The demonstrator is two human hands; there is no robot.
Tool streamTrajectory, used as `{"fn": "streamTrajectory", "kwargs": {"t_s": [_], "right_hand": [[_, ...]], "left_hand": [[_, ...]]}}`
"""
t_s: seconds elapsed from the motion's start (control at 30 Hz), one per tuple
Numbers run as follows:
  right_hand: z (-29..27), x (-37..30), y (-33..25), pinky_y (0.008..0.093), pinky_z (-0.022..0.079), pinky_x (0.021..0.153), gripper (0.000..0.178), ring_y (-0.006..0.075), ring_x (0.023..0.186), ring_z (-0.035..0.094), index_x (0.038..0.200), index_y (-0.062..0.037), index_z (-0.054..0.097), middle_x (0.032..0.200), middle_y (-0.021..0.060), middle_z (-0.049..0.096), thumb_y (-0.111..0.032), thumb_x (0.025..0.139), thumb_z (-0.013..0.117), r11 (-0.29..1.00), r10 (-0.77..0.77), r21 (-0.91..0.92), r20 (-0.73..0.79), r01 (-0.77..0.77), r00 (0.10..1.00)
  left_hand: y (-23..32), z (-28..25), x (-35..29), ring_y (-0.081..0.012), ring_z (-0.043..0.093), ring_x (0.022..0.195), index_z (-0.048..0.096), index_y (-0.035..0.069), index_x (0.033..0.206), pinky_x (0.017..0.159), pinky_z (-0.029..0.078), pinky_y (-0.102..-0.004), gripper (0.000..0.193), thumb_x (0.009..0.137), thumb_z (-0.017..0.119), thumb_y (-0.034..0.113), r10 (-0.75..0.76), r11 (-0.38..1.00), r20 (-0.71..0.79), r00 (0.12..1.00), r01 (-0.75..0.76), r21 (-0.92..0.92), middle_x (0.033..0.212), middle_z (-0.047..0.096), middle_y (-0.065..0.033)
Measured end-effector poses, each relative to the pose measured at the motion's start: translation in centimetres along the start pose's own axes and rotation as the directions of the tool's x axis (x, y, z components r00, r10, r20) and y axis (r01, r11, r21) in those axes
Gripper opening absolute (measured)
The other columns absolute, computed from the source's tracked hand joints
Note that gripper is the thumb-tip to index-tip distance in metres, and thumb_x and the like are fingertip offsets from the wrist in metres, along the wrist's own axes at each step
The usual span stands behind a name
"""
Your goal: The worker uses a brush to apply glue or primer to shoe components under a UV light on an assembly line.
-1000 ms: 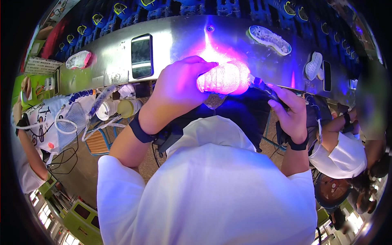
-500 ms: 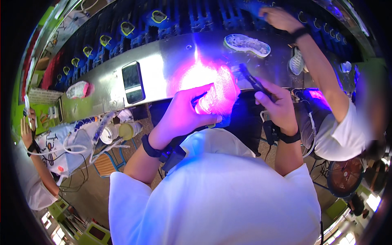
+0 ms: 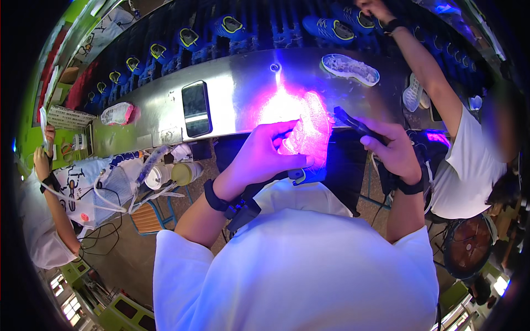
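Note:
My left hand grips a shoe by its side, sole turned up and glowing pink-violet under a lamp's beam. My right hand holds a slim black torch aimed at the shoe, a hand's width to the shoe's right. Both hands hover just in front of the steel workbench. A black band sits on each wrist.
A black phone lies on the bench at left, another white sole at the back right. Blue shoes ride a dark conveyor behind. One person reaches in at right, another sits at left. A stool with cups stands below.
The shoe has dropped lower and nearer to me, and my right hand with the torch came down with it. The person at right stretched an arm up to the conveyor.

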State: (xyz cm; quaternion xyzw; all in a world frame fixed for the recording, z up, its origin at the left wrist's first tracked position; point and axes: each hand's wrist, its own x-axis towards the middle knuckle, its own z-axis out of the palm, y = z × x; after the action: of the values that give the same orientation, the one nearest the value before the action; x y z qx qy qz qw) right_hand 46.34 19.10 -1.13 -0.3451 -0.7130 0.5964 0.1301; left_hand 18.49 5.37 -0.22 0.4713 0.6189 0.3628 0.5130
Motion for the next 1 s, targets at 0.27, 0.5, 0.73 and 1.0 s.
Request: {"fn": "streamTrajectory", "kwargs": {"t_s": [0.27, 0.5, 0.73, 1.0], "right_hand": [[3.3, -0.3, 2.5, 0.0248, 0.05, 0.078, 0.045, 0.0088, 0.078, 0.056, 0.138, -0.0024, 0.061, 0.098, 0.0014, 0.067, -0.003, 0.093, 0.068, 0.993, -0.018, 0.119, -0.089, 0.028, 0.996], [5.3, -1.0, 2.6, 0.0269, 0.051, 0.081, 0.045, 0.0105, 0.085, 0.061, 0.137, -0.0023, 0.062, 0.105, 0.0042, 0.071, -0.001, 0.092, 0.067, 0.992, -0.059, 0.105, -0.097, 0.069, 0.994], [3.4, -0.8, 0.1, 0.0313, 0.049, 0.097, 0.04, 0.0148, 0.103, 0.065, 0.133, -0.0027, 0.065, 0.112, 0.0105, 0.074, -0.004, 0.092, 0.068, 0.996, 0.084, 0.015, -0.111, -0.083, 0.99], [1.7, -1.6, 1.1, 0.0249, 0.049, 0.082, 0.039, 0.0091, 0.086, 0.061, 0.128, -0.0003, 0.067, 0.099, 0.0034, 0.071, -0.003, 0.089, 0.072, 0.992, 0.04, 0.117, 0.077, -0.049, 0.996]], "left_hand": [[-1.6, 0.2, 0.3, -0.0025, 0.059, 0.082, 0.067, -0.001, 0.108, 0.07, 0.047, -0.021, 0.038, 0.083, 0.085, 0.02, -0.08, 0.96, 0.057, 0.995, 0.092, -0.265, 0.089, 0.066, 0.003], [0.2, 0.4, -0.2, -0.0025, 0.06, 0.079, 0.066, -0.001, 0.109, 0.069, 0.048, -0.0209, 0.032, 0.09, 0.078, 0.022, -0.256, 0.842, 0.117, 0.959, 0.281, -0.46, 0.088, 0.066, 0.0029], [-1.1, 1.0, 0.2, -0.0046, 0.064, 0.086, 0.066, -0.002, 0.105, 0.073, 0.052, -0.0218, 0.03, 0.09, 0.079, 0.02, -0.207, 0.899, 0.063, 0.976, 0.215, -0.382, 0.092, 0.07, -0.0012], [-0.7, 0.3, 0.9, -0.0104, 0.065, 0.087, 0.065, -0.004, 0.114, 0.079, 0.053, -0.0283, 0.033, 0.091, 0.077, 0.016, -0.157, 0.864, -0.011, 0.987, 0.133, -0.486, 0.096, 0.069, -0.0044]]}}
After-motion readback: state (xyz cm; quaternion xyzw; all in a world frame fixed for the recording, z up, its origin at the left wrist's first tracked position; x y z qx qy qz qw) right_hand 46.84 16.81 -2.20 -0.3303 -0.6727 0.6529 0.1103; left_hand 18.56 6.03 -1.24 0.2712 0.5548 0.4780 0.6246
